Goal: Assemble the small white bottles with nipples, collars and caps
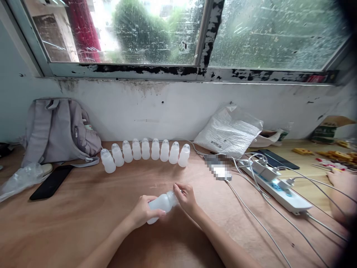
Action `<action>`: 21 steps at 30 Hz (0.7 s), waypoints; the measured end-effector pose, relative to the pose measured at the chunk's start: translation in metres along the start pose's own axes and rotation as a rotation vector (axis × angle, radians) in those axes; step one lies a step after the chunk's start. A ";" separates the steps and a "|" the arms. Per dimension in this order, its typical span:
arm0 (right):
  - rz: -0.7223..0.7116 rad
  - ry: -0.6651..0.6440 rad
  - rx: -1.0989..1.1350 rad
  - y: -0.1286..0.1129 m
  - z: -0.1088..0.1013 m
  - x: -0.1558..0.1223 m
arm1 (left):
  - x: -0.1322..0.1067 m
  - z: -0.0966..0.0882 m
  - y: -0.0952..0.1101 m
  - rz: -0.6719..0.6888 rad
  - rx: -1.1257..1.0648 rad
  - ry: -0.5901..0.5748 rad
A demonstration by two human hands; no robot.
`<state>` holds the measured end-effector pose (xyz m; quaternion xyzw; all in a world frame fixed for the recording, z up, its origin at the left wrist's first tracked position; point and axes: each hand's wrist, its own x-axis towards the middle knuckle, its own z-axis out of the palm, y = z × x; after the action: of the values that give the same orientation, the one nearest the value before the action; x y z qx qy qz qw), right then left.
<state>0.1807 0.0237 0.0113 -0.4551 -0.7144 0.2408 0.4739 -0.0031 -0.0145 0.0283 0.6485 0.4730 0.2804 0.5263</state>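
Observation:
My left hand [145, 213] is wrapped round the body of a whitish, translucent baby bottle [161, 204], its thumb along the near side. The bottle is tilted over the wooden table, with its neck towards the right. At that upper end my right hand [185, 198] is closed, fingers bent against the bottle's top. Those fingers hide the tip, so I cannot make out what fits on it. Farther back, several similar bottles stand upright in a curved row, among them a left-end bottle [108, 161] and a right-end bottle [184, 155], each with a clear cap.
On the left are a grey backpack [58, 128], a black phone [52, 182] and a plastic bag [23, 181]. A white power strip [281, 190] with trailing cables, a silvery pouch [228, 128] and a dark tablet [279, 159] lie right. Another person's arm [341, 193] is at the right edge.

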 end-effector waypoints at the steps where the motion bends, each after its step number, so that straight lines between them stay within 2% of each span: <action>1: -0.011 0.001 0.007 0.000 0.000 0.000 | 0.001 -0.001 -0.001 -0.035 -0.087 -0.042; 7: -0.062 0.016 0.056 0.002 -0.004 -0.001 | 0.002 -0.002 0.001 -0.274 -0.492 -0.306; 9: -0.073 0.030 0.062 0.003 -0.005 -0.001 | 0.001 -0.003 0.001 -0.308 -0.570 -0.360; 17: 0.036 0.007 0.022 0.005 -0.003 0.004 | 0.007 -0.008 -0.003 -0.404 -0.628 -0.351; 21: 0.101 0.011 -0.016 0.006 0.000 0.008 | 0.009 -0.008 -0.004 -0.389 -0.629 -0.360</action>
<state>0.1820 0.0340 0.0104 -0.4957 -0.6898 0.2559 0.4615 -0.0073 -0.0027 0.0252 0.3930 0.3784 0.1888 0.8165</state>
